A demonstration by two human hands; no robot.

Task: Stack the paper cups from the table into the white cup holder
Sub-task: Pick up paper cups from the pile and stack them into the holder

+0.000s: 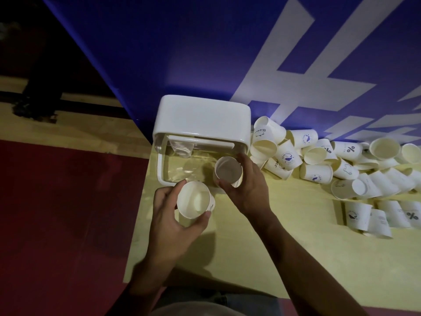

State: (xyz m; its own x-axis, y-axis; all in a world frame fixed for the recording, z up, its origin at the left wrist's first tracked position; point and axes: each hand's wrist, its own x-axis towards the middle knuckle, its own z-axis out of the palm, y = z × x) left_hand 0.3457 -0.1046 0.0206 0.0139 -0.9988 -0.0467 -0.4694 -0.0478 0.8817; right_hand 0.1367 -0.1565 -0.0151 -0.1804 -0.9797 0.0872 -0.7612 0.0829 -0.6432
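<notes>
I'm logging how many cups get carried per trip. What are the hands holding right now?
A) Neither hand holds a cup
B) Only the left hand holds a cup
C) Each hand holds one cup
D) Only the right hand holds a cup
C: the left hand grips one paper cup, and the right hand grips a second cup by the white cup holder.

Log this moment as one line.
left hand: grips white paper cup | right hand: grips second paper cup at white plastic cup holder | cup pile: on yellow table
</notes>
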